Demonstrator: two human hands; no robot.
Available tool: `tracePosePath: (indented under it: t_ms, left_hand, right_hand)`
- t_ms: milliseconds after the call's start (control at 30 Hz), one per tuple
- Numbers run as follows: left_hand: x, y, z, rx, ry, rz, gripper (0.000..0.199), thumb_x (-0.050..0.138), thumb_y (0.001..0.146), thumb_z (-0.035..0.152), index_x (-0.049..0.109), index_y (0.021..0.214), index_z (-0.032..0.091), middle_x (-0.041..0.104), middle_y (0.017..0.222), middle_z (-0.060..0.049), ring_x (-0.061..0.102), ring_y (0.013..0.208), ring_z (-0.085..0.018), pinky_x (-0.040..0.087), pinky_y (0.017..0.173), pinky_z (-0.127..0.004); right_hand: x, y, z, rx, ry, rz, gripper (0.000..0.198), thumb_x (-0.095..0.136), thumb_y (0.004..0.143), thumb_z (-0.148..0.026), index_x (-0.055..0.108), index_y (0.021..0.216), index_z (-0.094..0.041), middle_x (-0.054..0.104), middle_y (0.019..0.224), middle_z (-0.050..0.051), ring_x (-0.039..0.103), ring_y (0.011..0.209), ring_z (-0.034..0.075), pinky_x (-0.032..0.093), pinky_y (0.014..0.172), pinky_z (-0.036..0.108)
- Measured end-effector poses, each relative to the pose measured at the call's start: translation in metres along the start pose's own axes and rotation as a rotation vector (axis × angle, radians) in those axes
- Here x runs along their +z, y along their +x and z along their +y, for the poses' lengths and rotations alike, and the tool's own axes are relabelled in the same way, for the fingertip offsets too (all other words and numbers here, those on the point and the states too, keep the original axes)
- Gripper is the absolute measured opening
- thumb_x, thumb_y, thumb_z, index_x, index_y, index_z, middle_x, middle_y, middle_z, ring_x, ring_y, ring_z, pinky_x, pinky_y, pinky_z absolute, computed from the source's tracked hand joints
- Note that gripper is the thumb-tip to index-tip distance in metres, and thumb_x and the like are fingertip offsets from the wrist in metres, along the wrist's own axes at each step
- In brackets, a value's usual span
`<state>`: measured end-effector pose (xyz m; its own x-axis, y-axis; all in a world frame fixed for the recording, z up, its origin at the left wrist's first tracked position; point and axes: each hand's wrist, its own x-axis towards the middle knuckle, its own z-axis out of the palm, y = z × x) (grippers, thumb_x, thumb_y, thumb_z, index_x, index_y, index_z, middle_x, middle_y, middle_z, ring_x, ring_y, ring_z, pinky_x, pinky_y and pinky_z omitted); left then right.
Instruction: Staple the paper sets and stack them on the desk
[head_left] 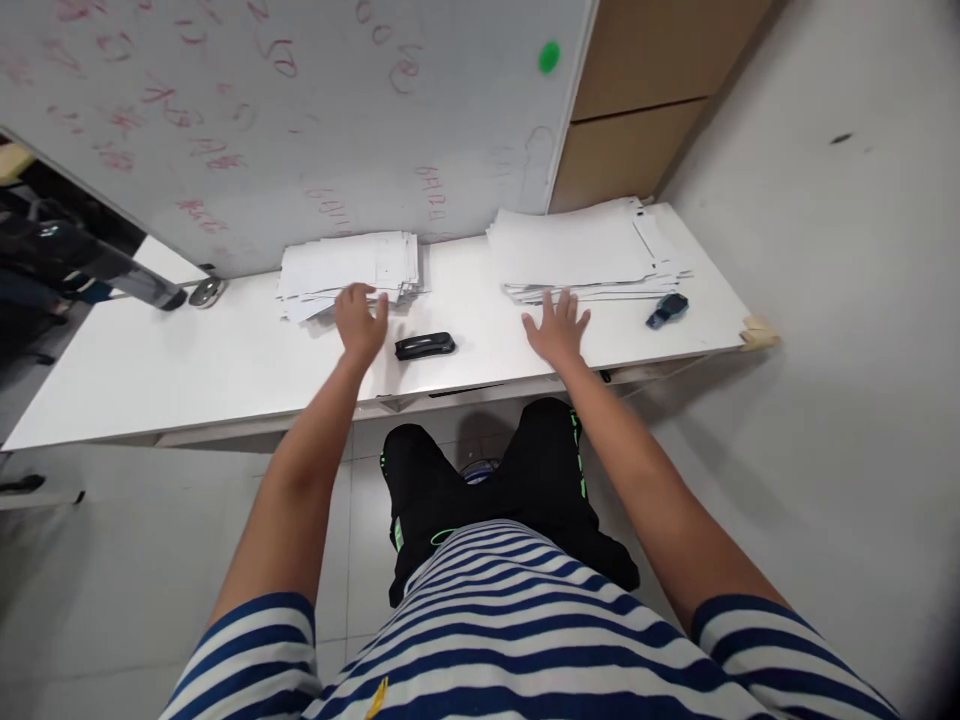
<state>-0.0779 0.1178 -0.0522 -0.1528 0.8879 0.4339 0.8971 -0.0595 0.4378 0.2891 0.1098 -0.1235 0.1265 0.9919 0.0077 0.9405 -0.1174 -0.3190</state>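
Observation:
A stack of white paper sheets (349, 262) lies on the left part of the white desk, its edges uneven. My left hand (361, 322) is at the front edge of this stack, thumb apart from the fingers, with nothing seen in its grasp. Just right of that hand rests a black stapler (425, 346). A larger, loosely piled paper stack (574, 250) sits farther right. At its near edge my right hand (556, 332) lies with its fingers spread, the fingertips by the lowest sheets.
A small dark-blue object (667, 310), perhaps a watch, lies right of the larger stack. A whiteboard (337, 130) with red writing stands behind the desk (187, 360), beside cardboard boxes (637, 150). A round metallic item (207, 292) and a clear bottle (154, 287) are at left.

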Motion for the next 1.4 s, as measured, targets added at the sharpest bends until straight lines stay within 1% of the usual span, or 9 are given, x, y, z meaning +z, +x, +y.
tracePosePath:
  t_ms: [167, 367, 567, 767, 867, 1033, 1200, 1300, 1400]
  left_hand:
    - [0.013, 0.073, 0.000, -0.132, 0.206, -0.092, 0.057, 0.054, 0.094, 0.052, 0.056, 0.137, 0.014, 0.052, 0.150, -0.023, 0.036, 0.147, -0.041, 0.033, 0.119, -0.060]
    - [0.039, 0.097, -0.007, -0.256, 0.364, -0.327, 0.097, 0.053, 0.086, 0.070, 0.032, 0.159, 0.010, 0.023, 0.170, -0.023, 0.016, 0.157, -0.043, 0.019, 0.124, -0.065]
    - [0.045, 0.096, -0.012, -0.193, 0.397, -0.352, 0.078, 0.046, 0.093, 0.059, 0.041, 0.155, 0.011, 0.030, 0.168, -0.022, 0.026, 0.154, -0.041, 0.026, 0.120, -0.062]
    - [0.028, 0.097, -0.007, -0.171, 0.415, -0.347, 0.043, 0.040, 0.099, 0.041, 0.062, 0.129, 0.020, 0.062, 0.140, -0.022, 0.056, 0.130, -0.040, 0.044, 0.101, -0.058]
    - [0.020, 0.099, -0.006, -0.200, 0.393, -0.332, 0.040, 0.037, 0.101, 0.043, 0.065, 0.120, 0.021, 0.070, 0.122, -0.021, 0.063, 0.118, -0.039, 0.048, 0.095, -0.054]
    - [0.011, 0.099, -0.003, -0.249, 0.248, -0.205, 0.044, 0.031, 0.103, 0.046, 0.065, 0.115, 0.020, 0.070, 0.117, -0.021, 0.064, 0.115, -0.038, 0.049, 0.094, -0.049]
    - [0.002, 0.062, 0.031, -0.117, -0.070, -0.003, 0.063, 0.018, 0.105, 0.055, 0.063, 0.127, 0.016, 0.070, 0.124, -0.019, 0.062, 0.124, -0.032, 0.047, 0.107, -0.046]
    - [-0.001, 0.006, 0.075, 0.005, -0.142, 0.097, 0.071, 0.021, 0.104, 0.062, 0.053, 0.145, 0.014, 0.051, 0.155, -0.020, 0.039, 0.151, -0.031, 0.030, 0.125, -0.047]
    - [0.005, -0.061, 0.120, 0.094, -0.243, 0.076, 0.070, 0.034, 0.101, 0.064, 0.051, 0.150, 0.018, 0.037, 0.166, -0.016, 0.018, 0.161, -0.030, 0.015, 0.130, -0.050]
  right_hand:
    - [-0.002, 0.002, -0.003, 0.012, 0.040, 0.012, 0.080, 0.028, 0.100, -0.061, 0.019, 0.165, -0.015, 0.007, 0.173, 0.021, 0.006, 0.159, 0.042, 0.006, 0.120, 0.074]
    - [0.002, 0.005, -0.001, 0.002, 0.069, 0.007, 0.081, 0.030, 0.099, -0.061, 0.020, 0.165, -0.015, 0.008, 0.174, 0.020, 0.005, 0.159, 0.043, 0.002, 0.120, 0.074]
    - [0.008, 0.008, 0.003, -0.011, 0.091, 0.039, 0.081, 0.031, 0.099, -0.061, 0.020, 0.165, -0.016, 0.010, 0.174, 0.019, 0.006, 0.159, 0.044, 0.000, 0.119, 0.076]
    - [0.001, 0.005, -0.001, 0.005, 0.049, -0.003, 0.081, 0.028, 0.099, -0.060, 0.018, 0.165, -0.014, 0.008, 0.174, 0.020, 0.005, 0.159, 0.044, 0.002, 0.120, 0.074]
    - [-0.002, 0.004, -0.002, -0.003, 0.048, -0.009, 0.082, 0.027, 0.099, -0.061, 0.016, 0.166, -0.014, 0.007, 0.174, 0.020, 0.005, 0.159, 0.044, 0.003, 0.120, 0.075]
    - [-0.004, 0.002, -0.003, 0.009, 0.020, -0.016, 0.081, 0.027, 0.100, -0.060, 0.017, 0.165, -0.013, 0.007, 0.174, 0.021, 0.006, 0.159, 0.043, 0.004, 0.121, 0.073]
    - [-0.002, 0.004, -0.003, 0.002, 0.050, -0.004, 0.082, 0.028, 0.099, -0.062, 0.020, 0.165, -0.014, 0.009, 0.173, 0.021, 0.007, 0.159, 0.044, 0.006, 0.120, 0.076]
    - [-0.009, 0.001, -0.005, -0.002, 0.083, 0.034, 0.081, 0.029, 0.100, -0.062, 0.025, 0.163, -0.013, 0.012, 0.173, 0.021, 0.007, 0.160, 0.043, 0.007, 0.120, 0.075]
    - [-0.030, -0.020, -0.013, -0.063, 0.228, 0.171, 0.076, 0.020, 0.102, -0.063, 0.034, 0.160, -0.016, 0.021, 0.172, 0.018, 0.008, 0.161, 0.036, 0.010, 0.123, 0.070]
